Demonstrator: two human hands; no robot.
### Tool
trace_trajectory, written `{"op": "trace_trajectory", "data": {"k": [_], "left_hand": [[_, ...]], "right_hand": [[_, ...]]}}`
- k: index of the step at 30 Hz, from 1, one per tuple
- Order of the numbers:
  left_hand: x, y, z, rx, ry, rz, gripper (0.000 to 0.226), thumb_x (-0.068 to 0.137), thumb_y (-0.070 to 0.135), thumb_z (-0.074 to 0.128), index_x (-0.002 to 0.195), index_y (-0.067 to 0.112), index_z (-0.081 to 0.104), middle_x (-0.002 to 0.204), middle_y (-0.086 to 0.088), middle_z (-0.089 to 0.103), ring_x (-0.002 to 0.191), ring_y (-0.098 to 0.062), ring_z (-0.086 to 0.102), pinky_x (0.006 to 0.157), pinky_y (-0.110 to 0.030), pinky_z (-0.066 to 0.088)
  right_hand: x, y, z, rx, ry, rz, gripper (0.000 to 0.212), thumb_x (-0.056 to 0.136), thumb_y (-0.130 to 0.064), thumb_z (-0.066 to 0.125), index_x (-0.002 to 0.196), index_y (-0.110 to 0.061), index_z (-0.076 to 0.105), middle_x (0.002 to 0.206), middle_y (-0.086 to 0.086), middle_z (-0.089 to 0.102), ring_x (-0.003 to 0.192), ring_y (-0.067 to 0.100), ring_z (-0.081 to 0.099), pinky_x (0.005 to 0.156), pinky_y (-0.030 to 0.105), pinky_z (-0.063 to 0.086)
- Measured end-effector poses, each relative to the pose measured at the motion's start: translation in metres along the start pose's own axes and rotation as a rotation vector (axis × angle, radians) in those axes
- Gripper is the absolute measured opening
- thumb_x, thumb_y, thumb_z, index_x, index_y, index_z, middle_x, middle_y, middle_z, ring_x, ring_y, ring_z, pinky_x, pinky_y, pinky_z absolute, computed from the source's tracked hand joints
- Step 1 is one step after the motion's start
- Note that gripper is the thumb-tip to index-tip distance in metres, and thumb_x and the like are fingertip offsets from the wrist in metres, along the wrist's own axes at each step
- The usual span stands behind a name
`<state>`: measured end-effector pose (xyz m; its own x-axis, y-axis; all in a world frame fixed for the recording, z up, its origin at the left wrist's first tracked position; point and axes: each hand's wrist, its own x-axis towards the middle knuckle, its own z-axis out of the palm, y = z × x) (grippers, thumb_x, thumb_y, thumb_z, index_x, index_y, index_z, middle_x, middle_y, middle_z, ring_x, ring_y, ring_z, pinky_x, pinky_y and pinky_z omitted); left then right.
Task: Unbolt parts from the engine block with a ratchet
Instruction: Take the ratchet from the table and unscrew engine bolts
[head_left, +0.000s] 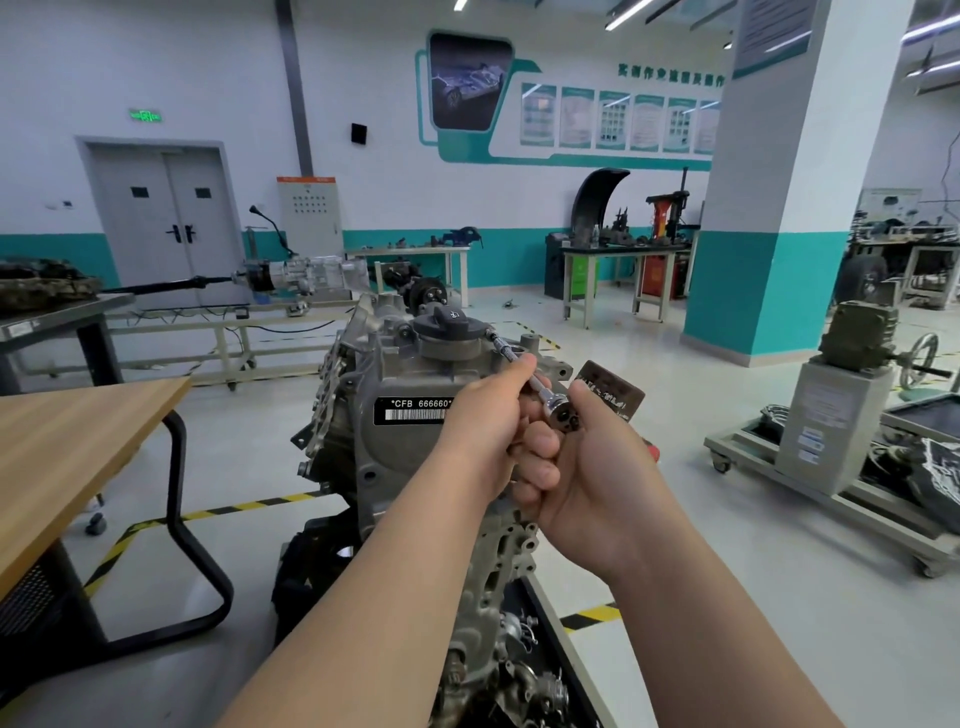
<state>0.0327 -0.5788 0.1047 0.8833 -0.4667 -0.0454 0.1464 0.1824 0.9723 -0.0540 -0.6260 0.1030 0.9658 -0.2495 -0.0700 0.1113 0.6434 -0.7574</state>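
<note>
Our left hand (483, 431) pinches the ratchet (563, 413) shaft, our right hand (597, 483) grips its handle; the shaft points toward eleven o'clock into the engine block (374, 447)

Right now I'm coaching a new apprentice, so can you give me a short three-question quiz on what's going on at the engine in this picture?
1. Pick one. What do the left hand and right hand hold at the engine? A) a hammer B) a ratchet C) pliers
2. True or false: the black cap on top of the engine has been taken off.
3. Fill in: the white print on the engine's black label starts with the letters ___.
Key: 1 B; 2 false, the cap is in place; 3 CFB.
</note>
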Motion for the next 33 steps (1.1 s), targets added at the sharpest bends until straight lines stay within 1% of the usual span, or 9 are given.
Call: {"op": "trace_trajectory", "data": {"k": [4, 9, 13, 17, 20, 24, 26, 29, 33], "left_hand": [[0.001, -0.001, 0.001, -0.044, -0.008, 0.022, 0.035, 0.092, 0.040, 0.060, 0.066, 0.017, 0.061, 0.038, 0.005, 0.041, 0.026, -0.010, 0.033, 0.034, -0.014, 0.023], [0.003, -0.001, 0.003, -0.107, 0.005, 0.040, 0.044, 0.093, 0.033, 0.060, 0.052, 0.017, 0.057, 0.041, 0.004, 0.037, 0.029, -0.012, 0.028, 0.039, -0.018, 0.018], [0.005, -0.001, 0.005, -0.110, 0.023, 0.020, 0.033, 0.093, 0.034, 0.061, 0.067, 0.016, 0.052, 0.042, 0.005, 0.034, 0.031, -0.011, 0.026, 0.038, -0.016, 0.017], [0.006, -0.003, 0.007, -0.120, 0.020, -0.008, 0.025, 0.091, 0.037, 0.063, 0.076, 0.017, 0.061, 0.046, 0.005, 0.039, 0.033, -0.009, 0.030, 0.036, -0.016, 0.021], [0.007, -0.004, 0.007, -0.118, 0.029, -0.018, 0.035, 0.090, 0.040, 0.063, 0.063, 0.019, 0.071, 0.051, 0.005, 0.048, 0.041, -0.010, 0.035, 0.038, -0.017, 0.024], [0.003, -0.003, 0.009, -0.165, -0.010, -0.061, 0.032, 0.092, 0.041, 0.060, 0.068, 0.020, 0.064, 0.050, 0.005, 0.043, 0.038, -0.009, 0.030, 0.038, -0.017, 0.020], [-0.001, -0.002, 0.011, -0.200, -0.064, -0.071, 0.040, 0.096, 0.041, 0.054, 0.064, 0.020, 0.061, 0.047, 0.004, 0.036, 0.032, -0.009, 0.028, 0.036, -0.016, 0.019], [-0.008, -0.001, 0.009, -0.192, -0.106, -0.086, 0.045, 0.097, 0.042, 0.051, 0.060, 0.017, 0.050, 0.039, 0.001, 0.038, 0.027, -0.013, 0.031, 0.035, -0.018, 0.024], [-0.010, 0.000, 0.003, -0.091, -0.184, -0.075, 0.069, 0.098, 0.044, 0.047, 0.036, 0.016, 0.052, 0.037, 0.004, 0.039, 0.031, -0.012, 0.032, 0.041, -0.021, 0.021]], "right_hand": [[0.000, -0.002, -0.002, -0.257, 0.050, -0.093, 0.044, 0.103, -0.045, 0.035, 0.083, -0.013, 0.057, 0.049, 0.000, 0.045, 0.036, 0.014, 0.036, 0.041, 0.022, 0.034], [0.000, -0.010, -0.005, -0.638, 0.154, -0.224, 0.047, 0.102, -0.042, 0.039, 0.073, -0.009, 0.056, 0.051, 0.004, 0.053, 0.038, 0.018, 0.045, 0.043, 0.027, 0.039], [0.000, -0.018, -0.006, -0.954, 0.261, -0.320, 0.048, 0.099, -0.042, 0.042, 0.066, -0.011, 0.056, 0.048, 0.001, 0.058, 0.041, 0.015, 0.053, 0.051, 0.029, 0.043], [0.004, -0.023, -0.006, -1.295, 0.310, -0.469, 0.030, 0.100, -0.038, 0.043, 0.087, -0.012, 0.050, 0.062, -0.005, 0.055, 0.052, 0.010, 0.049, 0.050, 0.026, 0.032], [0.004, -0.021, -0.007, -1.454, 0.332, -0.546, 0.024, 0.101, -0.040, 0.040, 0.102, -0.017, 0.045, 0.079, -0.002, 0.060, 0.068, 0.009, 0.055, 0.052, 0.026, 0.035], [0.005, -0.021, -0.006, -1.243, 0.317, -0.502, 0.022, 0.100, -0.037, 0.044, 0.105, -0.016, 0.047, 0.083, -0.002, 0.063, 0.071, 0.010, 0.058, 0.055, 0.026, 0.040], [0.006, -0.021, -0.005, -1.030, 0.311, -0.410, 0.029, 0.100, -0.036, 0.044, 0.091, -0.011, 0.056, 0.069, 0.000, 0.064, 0.058, 0.014, 0.058, 0.050, 0.025, 0.040], [0.004, -0.020, -0.003, -0.697, 0.251, -0.279, 0.043, 0.100, -0.033, 0.043, 0.066, -0.008, 0.052, 0.049, 0.004, 0.050, 0.038, 0.017, 0.042, 0.040, 0.023, 0.033], [0.000, -0.019, -0.002, -0.212, 0.063, -0.103, 0.033, 0.103, -0.034, 0.038, 0.083, -0.011, 0.051, 0.058, 0.003, 0.043, 0.035, 0.012, 0.029, 0.034, 0.023, 0.026]]}}
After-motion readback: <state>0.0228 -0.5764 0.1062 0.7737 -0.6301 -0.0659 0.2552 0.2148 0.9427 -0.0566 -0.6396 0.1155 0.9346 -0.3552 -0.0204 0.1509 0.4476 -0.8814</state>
